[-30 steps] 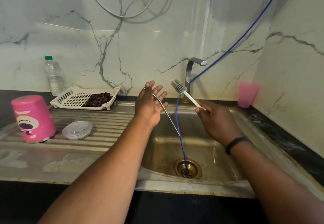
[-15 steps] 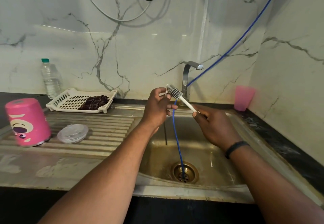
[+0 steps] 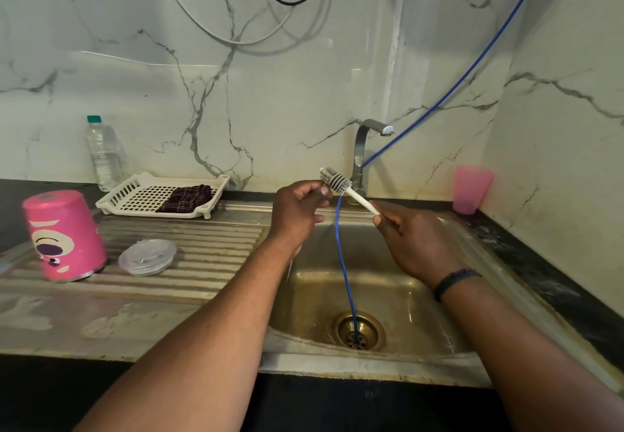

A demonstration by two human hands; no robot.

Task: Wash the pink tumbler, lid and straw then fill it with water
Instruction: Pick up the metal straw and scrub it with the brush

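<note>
The pink tumbler [image 3: 67,235] stands upside down on the steel drainboard at the left, and the clear lid [image 3: 147,256] lies flat beside it. Over the sink, my left hand [image 3: 297,208] has its fingers curled round the clear straw [image 3: 289,264]. Only a faint stretch of the straw shows, hanging below the hand. My right hand [image 3: 415,242] grips the white handle of a small bristle brush [image 3: 337,185]. The brush head sits right at my left fingertips.
A tap [image 3: 363,148] stands behind the sink basin [image 3: 405,313], and no water runs from it. A blue hose [image 3: 344,262] drops into the drain. A white basket [image 3: 135,191] holding a dark cloth, a water bottle [image 3: 103,154] and a pink cup [image 3: 471,193] line the back wall.
My left hand went from spread open with the straw across it to curled round the straw, and it rose to meet the brush head. The right hand moved slightly left with the brush.
</note>
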